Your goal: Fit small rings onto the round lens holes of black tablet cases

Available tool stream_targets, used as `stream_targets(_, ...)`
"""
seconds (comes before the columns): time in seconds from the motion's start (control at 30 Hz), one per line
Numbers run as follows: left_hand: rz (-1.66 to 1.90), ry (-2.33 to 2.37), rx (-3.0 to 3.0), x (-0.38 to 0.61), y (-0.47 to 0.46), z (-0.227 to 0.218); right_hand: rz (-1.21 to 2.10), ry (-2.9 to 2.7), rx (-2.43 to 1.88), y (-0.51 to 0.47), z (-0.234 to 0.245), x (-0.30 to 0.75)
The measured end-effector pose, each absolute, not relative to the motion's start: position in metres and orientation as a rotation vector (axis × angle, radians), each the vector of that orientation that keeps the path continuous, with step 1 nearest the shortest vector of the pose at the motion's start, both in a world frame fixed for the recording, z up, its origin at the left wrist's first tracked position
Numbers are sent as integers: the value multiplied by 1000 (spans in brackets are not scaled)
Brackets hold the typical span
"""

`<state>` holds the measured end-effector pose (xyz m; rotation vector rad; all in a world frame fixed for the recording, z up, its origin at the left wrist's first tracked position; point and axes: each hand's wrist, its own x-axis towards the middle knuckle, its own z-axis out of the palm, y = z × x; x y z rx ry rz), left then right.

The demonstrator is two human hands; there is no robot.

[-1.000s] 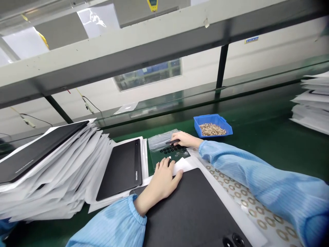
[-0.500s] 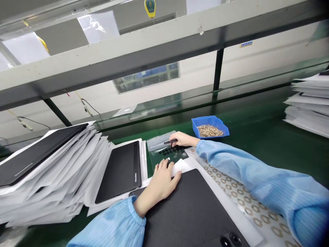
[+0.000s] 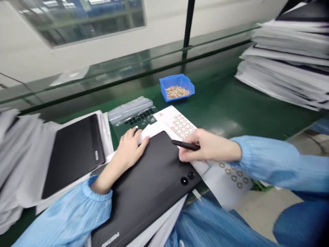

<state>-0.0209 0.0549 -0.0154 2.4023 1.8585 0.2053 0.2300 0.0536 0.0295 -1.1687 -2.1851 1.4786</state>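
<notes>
A black tablet cover (image 3: 151, 185) lies at a slant in front of me, with two round camera rings at its right corner. Across its far left edge rests my left hand (image 3: 128, 149), open, thumb apart from the fingers; a tiny white spot shows at a fingertip. My right hand (image 3: 203, 145) is closed on slim black tweezers (image 3: 185, 144), above the cover's right edge. The working ends of the tweezers are hidden by the hand. Beyond the left hand is a clear zip bag (image 3: 132, 111) with rows of small black rings (image 3: 140, 117).
A sheet of tan ring stickers (image 3: 183, 125) runs under my right hand. A blue bin (image 3: 177, 87) of tan rings stands behind. Another black cover (image 3: 73, 156) lies on paper at left, beside a paper-layered stack (image 3: 15, 164). A tall stack (image 3: 285, 61) stands at far right.
My right hand has moved from the bag of black rings back toward me, over the cover's right edge, still gripping the tweezers. My left hand stays on the cover. The view has tilted down.
</notes>
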Motion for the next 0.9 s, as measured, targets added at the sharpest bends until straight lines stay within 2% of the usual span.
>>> stream_targets(0.1, 191, 1837, 2409, -24, 57, -16, 1694, -1949, -1274, 19, 17, 246)
stream_targets(0.5, 115, 1841, 2445, -30, 62, -20, 1448, -2030, -1425, 6, 22, 242)
stream_targets(0.7, 128, 1846, 2452, -29, 61, -20, 1109, -2197, -1333, 0, 14, 241)
stream_targets(0.9, 164, 1836, 2473, -28, 59, -20, 608, -2489, -972, -18, 9, 246)
